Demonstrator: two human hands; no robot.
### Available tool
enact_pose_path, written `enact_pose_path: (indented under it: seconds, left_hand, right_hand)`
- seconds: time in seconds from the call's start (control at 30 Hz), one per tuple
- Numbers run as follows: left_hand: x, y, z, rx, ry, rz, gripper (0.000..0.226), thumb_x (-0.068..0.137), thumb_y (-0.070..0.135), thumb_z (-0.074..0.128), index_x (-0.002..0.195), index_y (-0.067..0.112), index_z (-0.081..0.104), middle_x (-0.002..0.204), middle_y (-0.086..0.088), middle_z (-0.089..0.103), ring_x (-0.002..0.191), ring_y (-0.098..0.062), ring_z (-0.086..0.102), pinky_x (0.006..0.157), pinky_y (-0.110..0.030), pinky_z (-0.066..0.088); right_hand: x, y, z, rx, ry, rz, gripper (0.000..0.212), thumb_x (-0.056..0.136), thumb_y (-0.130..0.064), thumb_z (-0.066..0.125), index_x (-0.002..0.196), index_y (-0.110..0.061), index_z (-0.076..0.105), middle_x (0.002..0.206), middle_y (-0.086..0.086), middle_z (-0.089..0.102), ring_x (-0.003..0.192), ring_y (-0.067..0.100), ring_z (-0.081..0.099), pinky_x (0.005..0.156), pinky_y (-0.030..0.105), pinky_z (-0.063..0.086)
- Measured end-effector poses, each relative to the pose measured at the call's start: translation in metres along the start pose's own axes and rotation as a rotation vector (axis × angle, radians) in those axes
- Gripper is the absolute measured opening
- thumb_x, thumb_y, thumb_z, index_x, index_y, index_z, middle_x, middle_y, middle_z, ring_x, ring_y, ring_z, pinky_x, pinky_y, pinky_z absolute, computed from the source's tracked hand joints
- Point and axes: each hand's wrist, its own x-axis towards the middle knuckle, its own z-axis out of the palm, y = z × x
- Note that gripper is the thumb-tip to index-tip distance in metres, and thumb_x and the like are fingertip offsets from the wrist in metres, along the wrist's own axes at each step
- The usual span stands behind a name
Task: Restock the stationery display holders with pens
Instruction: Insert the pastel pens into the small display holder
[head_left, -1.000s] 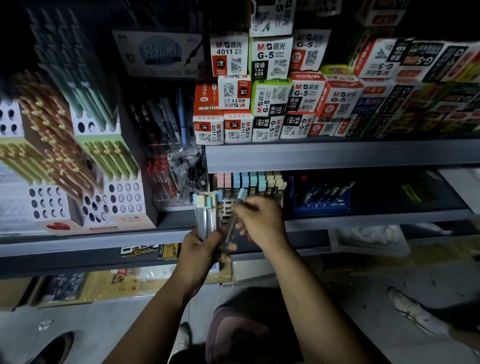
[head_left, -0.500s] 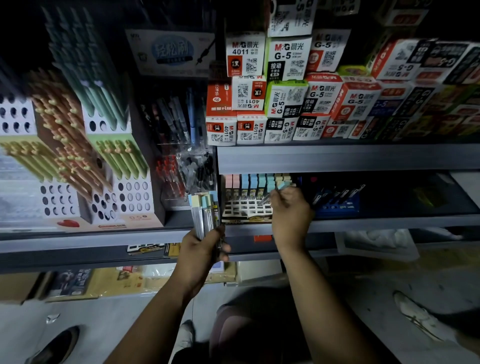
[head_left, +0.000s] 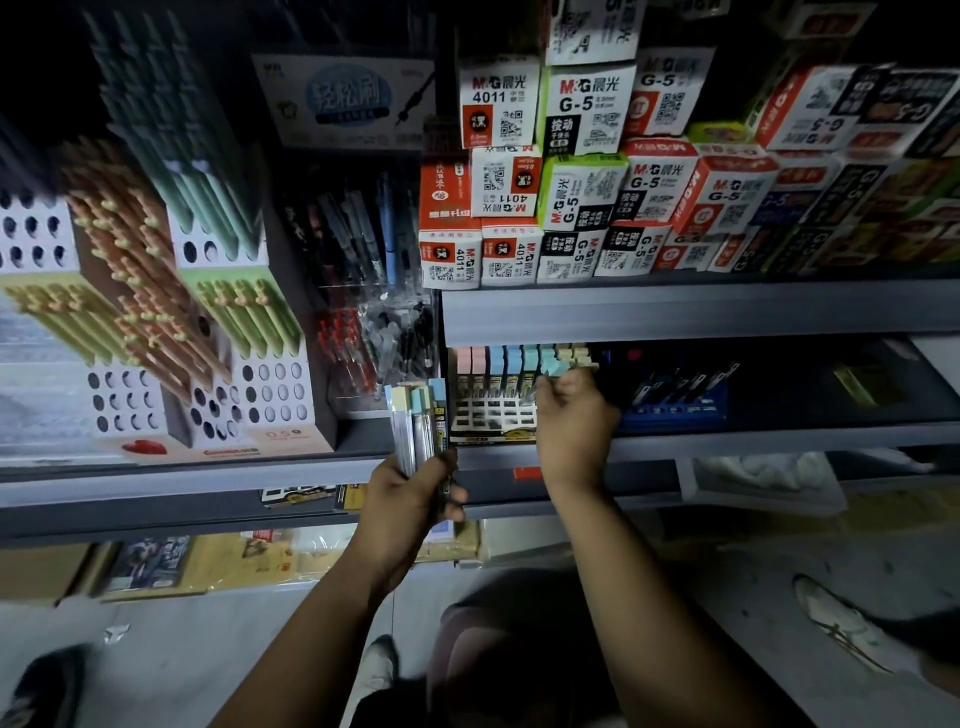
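The right hand (head_left: 574, 426) had moved from the bundle of pens (head_left: 415, 423) to the right end of the display holder (head_left: 493, 418) on the shelf (head_left: 753, 439), fingers pinching a teal-capped pen (head_left: 558, 368) at the row's end. The left hand (head_left: 410, 499) gripped the bundle upright, just left of the holder.

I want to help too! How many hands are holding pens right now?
2. The left hand grips a bundle of pens in front of the shelf edge; the right hand pinches one teal-capped pen at the holder on the shelf. No other hands show.
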Motion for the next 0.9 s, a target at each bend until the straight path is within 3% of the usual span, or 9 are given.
enact_pose_path:
  seconds: [0.17, 0.33, 0.53, 0.9]
  left_hand:
    - [0.001, -0.001, 0.004, -0.011, -0.007, 0.001, 0.031, 0.102, 0.011, 0.061, 0.117, -0.015, 0.056, 0.073, -0.02, 0.062, 0.06, -0.029, 0.055, 0.052, -0.033, 0.049]
    - [-0.001, 0.002, 0.004, 0.004, -0.007, 0.005, 0.033, 0.102, 0.013, 0.062, 0.115, -0.017, 0.056, 0.074, -0.021, 0.062, 0.061, -0.029, 0.056, 0.053, -0.034, 0.049]
    - [-0.012, 0.013, 0.003, 0.054, -0.004, 0.009, 0.016, 0.103, 0.011, 0.058, 0.097, -0.003, 0.058, 0.072, -0.025, 0.059, 0.045, -0.021, 0.053, 0.039, -0.02, 0.041]
    - [-0.02, 0.016, 0.009, 0.05, 0.006, 0.018, 0.017, 0.103, 0.01, 0.058, 0.095, -0.004, 0.059, 0.071, -0.024, 0.06, 0.045, -0.021, 0.053, 0.038, -0.021, 0.04]
  right_hand:
    - [0.006, -0.008, 0.01, -0.202, -0.047, -0.062, 0.02, 0.099, -0.026, 0.063, 0.088, -0.009, 0.062, 0.076, 0.008, 0.068, 0.067, 0.021, 0.068, 0.056, 0.026, 0.053]
    - [0.004, -0.013, 0.016, -0.304, -0.066, -0.083, 0.022, 0.101, -0.029, 0.058, 0.102, -0.007, 0.061, 0.082, 0.014, 0.068, 0.071, 0.029, 0.069, 0.058, 0.04, 0.061]
    - [-0.009, -0.002, 0.016, -0.391, -0.136, -0.037, 0.021, 0.1, -0.03, 0.063, 0.096, -0.009, 0.063, 0.08, 0.009, 0.068, 0.07, 0.022, 0.07, 0.058, 0.036, 0.062]
    - [-0.007, -0.007, 0.015, -0.426, -0.161, 0.061, 0.026, 0.098, -0.037, 0.065, 0.086, -0.013, 0.067, 0.075, 0.005, 0.07, 0.067, 0.021, 0.069, 0.054, 0.03, 0.056]
